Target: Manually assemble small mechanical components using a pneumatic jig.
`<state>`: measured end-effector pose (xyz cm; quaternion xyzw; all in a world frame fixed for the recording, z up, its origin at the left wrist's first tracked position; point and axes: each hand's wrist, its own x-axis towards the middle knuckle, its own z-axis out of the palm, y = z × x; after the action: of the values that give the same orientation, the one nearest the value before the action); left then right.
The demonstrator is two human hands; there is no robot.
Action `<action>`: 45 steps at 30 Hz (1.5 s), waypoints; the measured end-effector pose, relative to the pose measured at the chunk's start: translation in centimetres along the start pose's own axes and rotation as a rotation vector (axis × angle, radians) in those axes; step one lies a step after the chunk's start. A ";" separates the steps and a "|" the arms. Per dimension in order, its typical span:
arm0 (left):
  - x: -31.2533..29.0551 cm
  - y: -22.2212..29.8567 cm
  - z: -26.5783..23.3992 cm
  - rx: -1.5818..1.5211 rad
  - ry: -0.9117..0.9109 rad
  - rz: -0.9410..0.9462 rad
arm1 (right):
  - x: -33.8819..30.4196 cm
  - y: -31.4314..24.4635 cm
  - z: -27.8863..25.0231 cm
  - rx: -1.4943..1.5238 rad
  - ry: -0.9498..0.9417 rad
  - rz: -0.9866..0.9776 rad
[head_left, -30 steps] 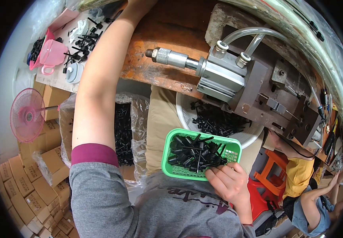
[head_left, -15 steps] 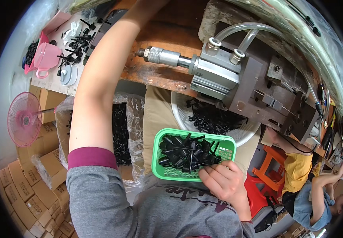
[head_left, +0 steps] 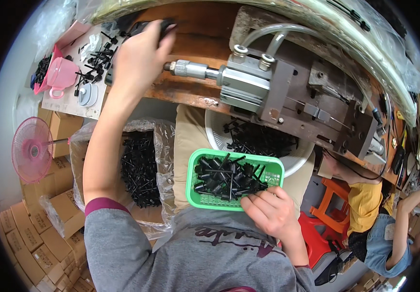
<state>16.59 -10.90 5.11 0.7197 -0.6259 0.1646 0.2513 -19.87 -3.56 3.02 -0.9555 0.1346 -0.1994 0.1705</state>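
Above the wooden bench, my left hand [head_left: 141, 61] is closed around a black object [head_left: 167, 26] that sticks out between thumb and fingers; its exact shape is hidden. The hand is just left of the threaded tip of a metal air cylinder [head_left: 244, 87]. My right hand [head_left: 271, 212] grips the near right rim of a green plastic basket [head_left: 210, 203]. Black plastic parts with thin stems [head_left: 222, 175] lie heaped in that basket, which is held over my lap.
Under the bench stands a white basket [head_left: 212, 134] of black parts. A plastic-lined carton [head_left: 163, 146] at left holds more. Loose parts, a pink cup [head_left: 63, 73] and a pink fan [head_left: 32, 150] are farther left. A co-worker [head_left: 382, 243] sits at right by an orange stool [head_left: 330, 202].
My left hand, out of sight past the top edge before, has come back toward me and left, with a black object in it. My right hand still holds the green basket.
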 end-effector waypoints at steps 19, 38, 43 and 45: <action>-11.4 13.2 -6.0 -0.414 -0.423 0.522 | 0.5 0.0 -0.5 -0.086 -0.010 -0.095; -16.2 8.9 -9.8 -1.172 -0.606 -0.755 | 3.9 0.9 -1.0 0.001 0.133 -0.247; -17.0 6.4 -11.5 -1.067 -0.268 -1.017 | 5.7 -0.3 -0.7 -0.119 0.419 -0.237; -17.3 4.1 -11.8 -1.117 -0.097 -1.066 | 4.7 -0.4 0.1 -0.122 0.557 -0.231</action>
<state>10.64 9.62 5.84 0.6967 -0.1952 -0.3504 0.5948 -15.57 -4.73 4.65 -0.8815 0.0786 -0.4633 0.0454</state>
